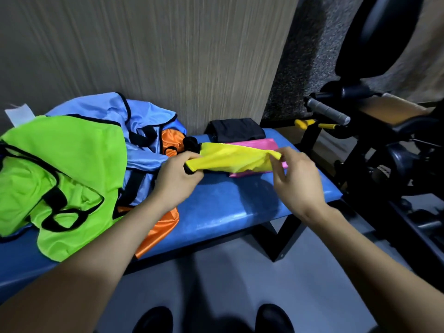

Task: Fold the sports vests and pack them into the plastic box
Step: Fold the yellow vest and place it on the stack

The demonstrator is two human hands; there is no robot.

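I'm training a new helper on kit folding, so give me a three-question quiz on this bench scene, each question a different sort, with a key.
1. True or false: both hands hold the yellow vest.
2. Which vest lies directly under the yellow one? A) green B) pink C) orange
3. Fill in: the green vest lies on the ____ end of the blue bench.

Key
1. True: the left hand grips one end and the right hand pinches the other.
2. B, the pink vest; the orange vest sits in the pile on the left.
3. left
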